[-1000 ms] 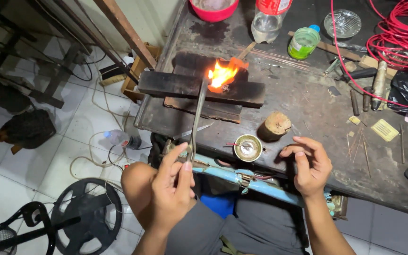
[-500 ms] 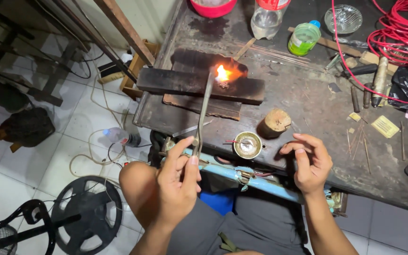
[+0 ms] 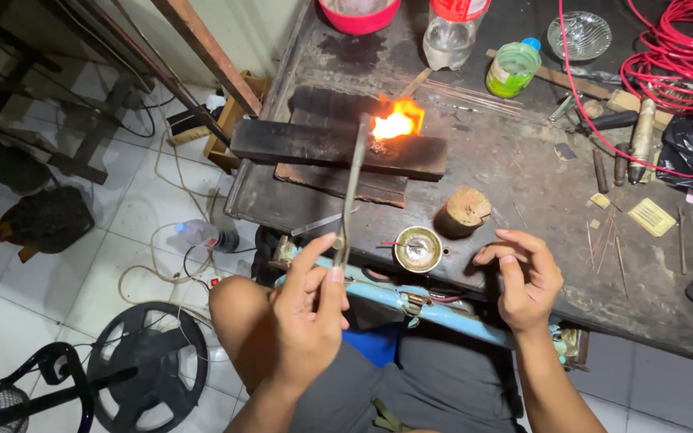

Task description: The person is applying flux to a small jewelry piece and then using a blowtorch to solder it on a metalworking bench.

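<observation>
Torch pipe [image 3: 352, 180]: dull grey metal, smooth.
Block [image 3: 338, 148]: charred black wood, matt and rough.
Desk [image 3: 507, 172]: dark, scuffed, matt top (sooty-looking).
Small bowl [image 3: 418, 248]: shiny metal.
Stump [image 3: 464, 210]: raw pale wood.
Bottle [image 3: 512, 67]: clear green plastic, glossy.

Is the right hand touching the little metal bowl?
Apart. The head view shows dark bench between the right hand and the little metal bowl.
</observation>
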